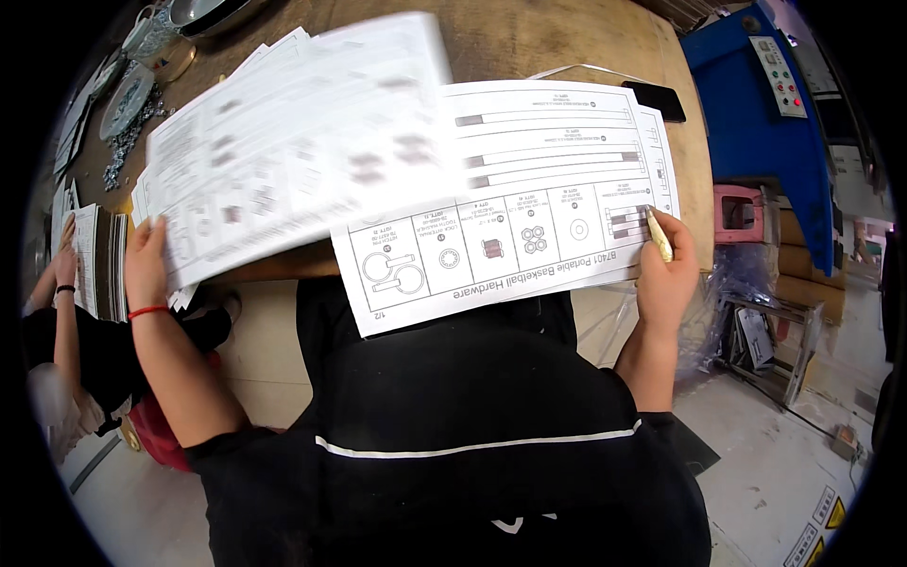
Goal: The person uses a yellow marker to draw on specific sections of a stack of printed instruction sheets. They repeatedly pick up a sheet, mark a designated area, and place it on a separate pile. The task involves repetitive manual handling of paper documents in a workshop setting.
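We see the left hand (145,265) closed on the lower corner of a loose sheet of paper (302,142) that is lifted off the table (529,42) and blurred – its grip is a pinch, thumb on top of the page. Under that sheet lies a stack of papers (156,203), fanned at the edges. The right hand (666,274) holds a pale pen (658,233), fingers wrapped shut around it, with the tip touching the right edge of a printed parts sheet (529,189) that lies flat and overhangs the near edge of the table above the person's lap. Beyond that sheet a dark phone (654,99) rests on the wood. At the far left another person's hand (64,265) rests by a second pile of pages, and small metal parts (128,142) lie scattered near the upper left corner
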Motion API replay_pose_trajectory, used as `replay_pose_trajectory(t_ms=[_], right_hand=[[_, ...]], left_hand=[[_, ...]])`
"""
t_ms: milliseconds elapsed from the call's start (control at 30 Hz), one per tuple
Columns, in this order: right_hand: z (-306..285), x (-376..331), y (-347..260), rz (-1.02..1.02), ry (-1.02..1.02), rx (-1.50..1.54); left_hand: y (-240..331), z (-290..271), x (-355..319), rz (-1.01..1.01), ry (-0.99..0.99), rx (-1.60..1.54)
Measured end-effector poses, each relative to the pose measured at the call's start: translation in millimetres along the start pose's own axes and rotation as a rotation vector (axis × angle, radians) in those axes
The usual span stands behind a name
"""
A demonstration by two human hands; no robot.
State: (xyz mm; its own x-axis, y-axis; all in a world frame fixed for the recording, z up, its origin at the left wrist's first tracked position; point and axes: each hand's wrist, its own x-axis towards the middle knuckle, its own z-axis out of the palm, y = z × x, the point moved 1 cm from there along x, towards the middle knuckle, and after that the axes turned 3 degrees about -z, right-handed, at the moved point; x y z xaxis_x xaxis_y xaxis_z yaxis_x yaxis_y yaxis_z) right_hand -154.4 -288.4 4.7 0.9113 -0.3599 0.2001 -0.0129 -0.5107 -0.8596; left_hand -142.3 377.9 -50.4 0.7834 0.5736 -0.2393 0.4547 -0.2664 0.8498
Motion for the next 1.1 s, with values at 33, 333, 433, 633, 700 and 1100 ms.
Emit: replay_pose_trajectory(t_ms=[33, 333, 433, 633, 700, 1100], right_hand=[[4, 2, 1, -0.006, -0.023, 0.013], [1, -4, -1, -0.023, -0.015, -0.096], [9, -1, -1, -0.024, -0.052, -0.058], [4, 0, 1, 0.006, -0.011, -0.068], [7, 1, 2, -0.048, 0.01, -0.116], [72, -40, -52, -0.289, -0.487, -0.122]], left_hand=[[-19, -41, 16, -0.008, 0.101, 0.053], [-36, -40, 51, -0.071, 0.511, 1.017], [-17, -3, 21, 0.336, 0.685, 0.954], [113, 200, -136, 1.09, -0.395, 0.283], [122, 220, -133, 1.12, -0.369, 0.441], [181, 321, -156, 1.367, -0.281, 0.571]])
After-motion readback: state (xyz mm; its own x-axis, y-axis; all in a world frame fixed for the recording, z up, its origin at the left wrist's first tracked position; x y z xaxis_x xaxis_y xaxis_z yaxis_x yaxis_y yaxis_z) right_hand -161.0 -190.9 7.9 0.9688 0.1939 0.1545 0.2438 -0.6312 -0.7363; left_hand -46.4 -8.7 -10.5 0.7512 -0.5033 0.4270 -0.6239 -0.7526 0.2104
